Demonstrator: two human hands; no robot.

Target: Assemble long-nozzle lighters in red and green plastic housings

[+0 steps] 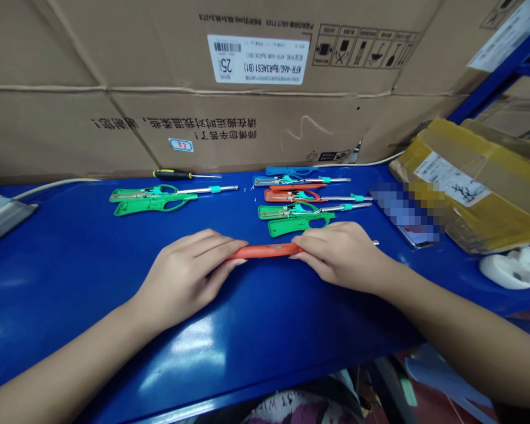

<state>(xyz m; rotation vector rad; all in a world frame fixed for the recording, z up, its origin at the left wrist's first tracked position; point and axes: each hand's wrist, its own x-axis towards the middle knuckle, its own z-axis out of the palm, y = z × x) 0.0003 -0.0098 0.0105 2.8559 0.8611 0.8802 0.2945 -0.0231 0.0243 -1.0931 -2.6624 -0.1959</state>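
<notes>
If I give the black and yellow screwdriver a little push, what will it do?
The screwdriver might roll a bit, because its handle looks rounded. It should stay stiff, not floppy, since its metal shaft looks straight. Pushed backward, it probably won't go far: the cardboard stands close behind it.

A lighter (265, 251) is between the left fingers (218, 248) and right fingers (314, 241), over the table (265, 335). Behind the left fingers lie another lighter (156, 194), then a screwdriver (172, 174); behind the right, more lighters (285, 195). Farther right are a phone (408, 218) and parcel (490, 176). A big box (181, 106) stands behind all.
</notes>
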